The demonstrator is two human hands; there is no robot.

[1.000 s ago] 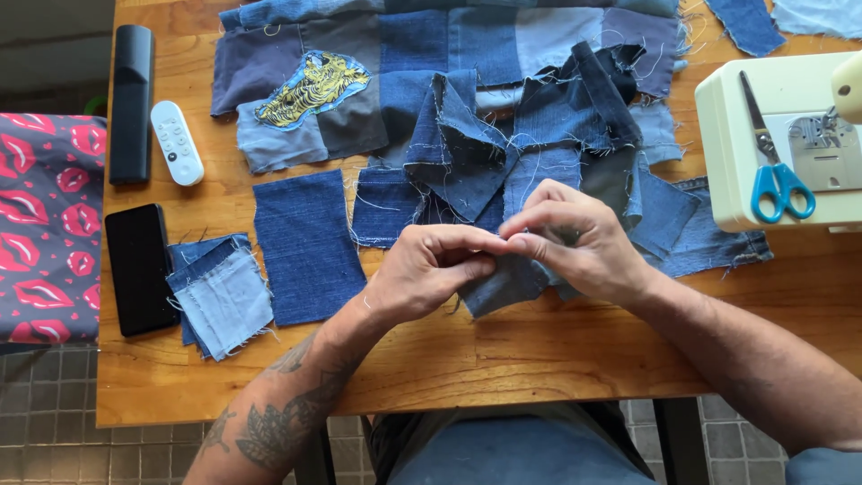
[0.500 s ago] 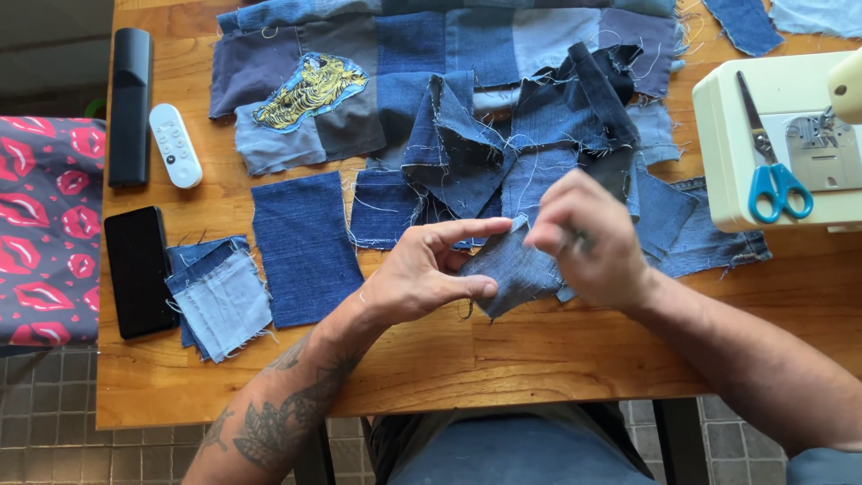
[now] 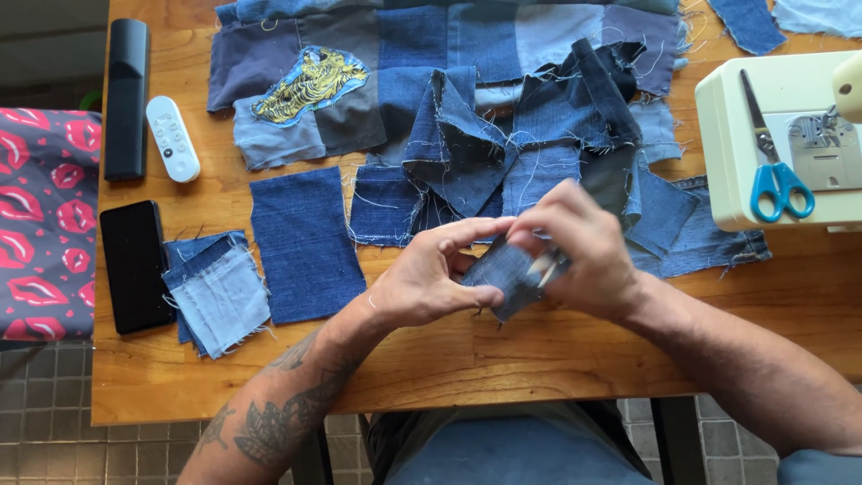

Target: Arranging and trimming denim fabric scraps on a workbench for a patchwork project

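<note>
The left hand and the right hand both pinched a small dark denim patch, holding it up near the front edge of the wooden tabletop.

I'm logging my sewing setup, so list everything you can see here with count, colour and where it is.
Denim patchwork panel: one, mixed blues and greys with a yellow embroidered patch, top centre of the table.
Loose denim pieces: several, dark to pale blue, left of centre and at the top right corner.
Small denim patch: one, dark blue, held between both hands.
Sewing machine: one, cream, right edge.
Scissors: one pair, blue handles, on the sewing machine.
Remote control: one, white, upper left.
Black bar-shaped device: one, far left.
Phone: one, black, left edge.
Lip-print fabric: one, dark with red lips, beside the table.
Wooden table: one, brown.
Left hand: fingers pinching the patch.
Right hand: gripping the patch.
</note>
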